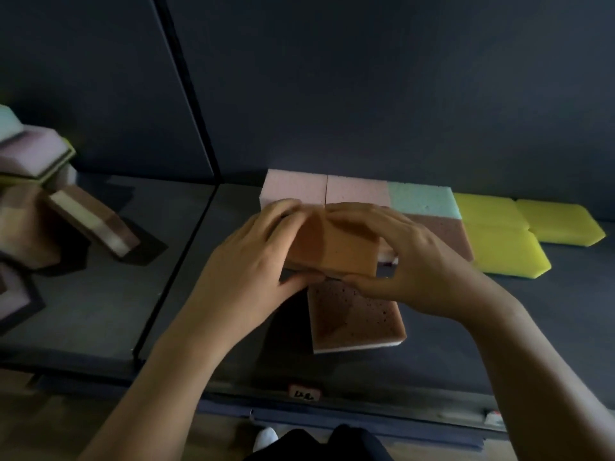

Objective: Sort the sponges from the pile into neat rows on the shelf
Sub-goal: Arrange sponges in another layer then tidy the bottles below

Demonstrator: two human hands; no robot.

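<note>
Sponge (332, 242), the orange one, sits pinched between my left hand (253, 261) and right hand (416, 257), squared to join the row on the shelf (499, 327).

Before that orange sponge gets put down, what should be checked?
1. Both the left hand and right hand grip the orange sponge: ok.
2. Spot beneath it free: cannot tell, hands hide it.
3. Orange sponge square to the pink sponges behind: cannot tell, blurred.
4. The brown sponge in front lined up: not ok, it lies askew.
5. The pile at left has more to sort: ok.
</note>
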